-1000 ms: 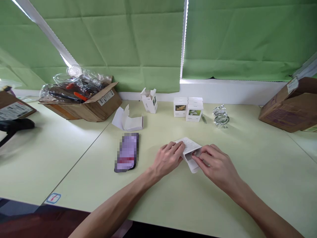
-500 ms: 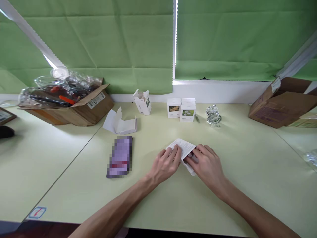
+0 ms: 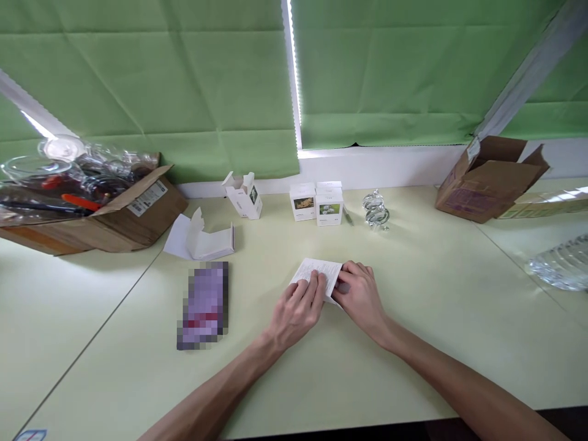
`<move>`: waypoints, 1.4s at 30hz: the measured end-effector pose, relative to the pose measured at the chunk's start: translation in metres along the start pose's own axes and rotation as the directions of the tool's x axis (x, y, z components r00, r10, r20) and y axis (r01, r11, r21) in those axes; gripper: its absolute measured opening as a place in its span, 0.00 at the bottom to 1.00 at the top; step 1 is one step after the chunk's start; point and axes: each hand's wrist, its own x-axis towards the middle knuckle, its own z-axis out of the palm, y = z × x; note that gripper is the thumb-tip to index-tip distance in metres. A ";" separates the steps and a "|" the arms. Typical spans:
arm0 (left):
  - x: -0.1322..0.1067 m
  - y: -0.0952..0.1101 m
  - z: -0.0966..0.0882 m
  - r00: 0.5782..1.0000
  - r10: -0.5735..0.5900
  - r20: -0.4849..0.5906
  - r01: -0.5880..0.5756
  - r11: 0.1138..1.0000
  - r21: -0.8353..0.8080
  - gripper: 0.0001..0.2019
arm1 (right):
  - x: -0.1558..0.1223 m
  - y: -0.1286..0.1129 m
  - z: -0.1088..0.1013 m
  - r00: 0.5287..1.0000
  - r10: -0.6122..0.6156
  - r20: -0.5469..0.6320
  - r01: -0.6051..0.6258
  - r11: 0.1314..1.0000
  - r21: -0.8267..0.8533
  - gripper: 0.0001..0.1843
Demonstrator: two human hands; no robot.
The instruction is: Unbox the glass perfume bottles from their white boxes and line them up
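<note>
Pale table (image 3: 294, 386), green blinds (image 3: 390, 67); left grip (image 3: 296, 311) holding white box (image 3: 330, 273), closure of right grip (image 3: 361, 295) unclear.

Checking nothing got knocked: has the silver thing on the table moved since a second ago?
No. The silver thing stands just right of the clustered white boxes, as before; its shift in the picture comes from the camera turning.

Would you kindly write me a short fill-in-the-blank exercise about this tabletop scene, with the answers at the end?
1. The left hand and right hand are both at one carton whose main colour is ____.
2. The window blinds behind the table are ____.
3. The pixelated object lies to the person's ____ of both hands.
4. The shiny item is to the person's ____ of the boxes with pictures.

Missing words: white; green; left; right.
</note>
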 end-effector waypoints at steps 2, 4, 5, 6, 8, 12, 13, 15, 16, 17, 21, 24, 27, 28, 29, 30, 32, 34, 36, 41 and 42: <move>0.000 0.000 0.001 1.000 0.001 -0.003 -0.001 1.000 -0.010 0.23 | 0.001 0.001 0.003 1.000 0.020 0.005 -0.020 0.999 0.044 0.08; 0.001 -0.001 0.001 1.000 0.018 -0.019 -0.017 1.000 0.008 0.22 | 0.001 0.001 0.006 0.999 0.040 0.017 -0.042 0.995 0.086 0.08; 0.001 -0.001 0.001 0.999 0.031 -0.029 -0.030 0.999 0.024 0.21 | 0.001 0.000 0.007 0.998 0.052 0.023 -0.055 0.993 0.101 0.08; 0.002 -0.001 0.001 0.998 0.045 -0.037 -0.044 0.998 0.042 0.20 | 0.001 0.000 0.008 0.998 0.065 0.027 -0.067 0.992 0.110 0.08; 0.002 -0.001 0.001 0.997 0.066 -0.046 -0.063 0.996 0.066 0.19 | 0.002 0.000 0.010 0.996 0.079 0.029 -0.082 0.988 0.127 0.09; 0.000 -0.001 0.005 0.998 0.046 -0.030 -0.045 0.998 0.044 0.19 | 0.002 0.003 0.013 0.998 0.060 0.013 -0.061 0.979 0.194 0.11; -0.001 -0.001 0.006 0.999 0.036 -0.022 -0.035 0.999 0.030 0.20 | 0.003 0.004 0.014 0.999 0.050 0.006 -0.050 0.976 0.212 0.12; -0.003 -0.002 0.009 1.000 0.021 -0.004 -0.021 1.000 0.006 0.21 | 0.003 0.006 0.016 0.999 0.030 -0.009 -0.027 0.971 0.239 0.13; -0.004 -0.003 0.010 1.000 0.017 0.004 -0.017 1.000 -0.003 0.21 | 0.003 0.006 0.017 1.000 0.019 -0.018 -0.014 0.969 0.247 0.13; -0.004 -0.003 0.010 1.000 0.017 0.011 -0.017 1.000 -0.008 0.22 | 0.003 0.007 0.017 1.000 0.008 -0.028 -0.001 0.968 0.250 0.13; -0.005 -0.005 0.010 0.999 0.040 0.025 -0.041 0.999 0.034 0.20 | 0.004 0.008 0.020 0.997 -0.013 -0.072 0.029 0.972 0.235 0.12; -0.004 -0.006 0.009 0.998 0.053 0.021 -0.054 0.996 0.067 0.18 | 0.004 0.008 0.020 0.997 -0.024 -0.073 0.040 0.974 0.222 0.11; -0.002 -0.007 0.008 0.999 0.053 -0.002 -0.053 0.997 0.064 0.17 | 0.006 0.007 0.018 0.998 -0.028 -0.064 0.041 0.976 0.215 0.13; -0.001 -0.008 0.008 0.999 0.052 -0.006 -0.051 0.997 0.062 0.17 | 0.007 0.007 0.016 0.998 -0.027 -0.060 0.039 0.975 0.216 0.13; 0.001 -0.008 0.007 0.999 0.049 -0.007 -0.049 0.997 0.062 0.16 | 0.007 0.006 0.015 0.998 -0.026 -0.060 0.039 0.975 0.219 0.14; 0.002 -0.010 0.006 0.999 0.046 -0.003 -0.046 0.997 0.067 0.16 | 0.008 0.006 0.013 0.998 -0.028 -0.061 0.041 0.974 0.221 0.14; 0.004 -0.012 0.005 0.999 0.039 0.004 -0.039 0.995 0.089 0.15 | 0.008 0.005 0.009 0.996 -0.038 -0.080 0.055 0.974 0.218 0.14; 0.005 -0.015 0.004 1.000 0.028 -0.004 -0.028 0.994 0.110 0.13 | 0.008 0.006 0.004 0.993 -0.052 -0.109 0.073 0.976 0.204 0.10; 0.006 -0.018 0.004 1.000 0.016 -0.023 -0.013 0.994 0.106 0.13 | 0.008 0.006 0.000 0.988 -0.069 -0.140 0.094 0.978 0.184 0.06; 0.004 -0.024 0.007 1.000 -0.031 -0.001 0.031 0.997 0.077 0.15 | 0.007 0.010 -0.009 0.985 -0.043 -0.168 0.067 0.988 0.142 0.05; 0.003 -0.024 0.008 0.999 -0.042 0.016 0.041 0.997 0.072 0.16 | 0.007 0.010 -0.011 0.989 -0.022 -0.147 0.044 0.987 0.155 0.05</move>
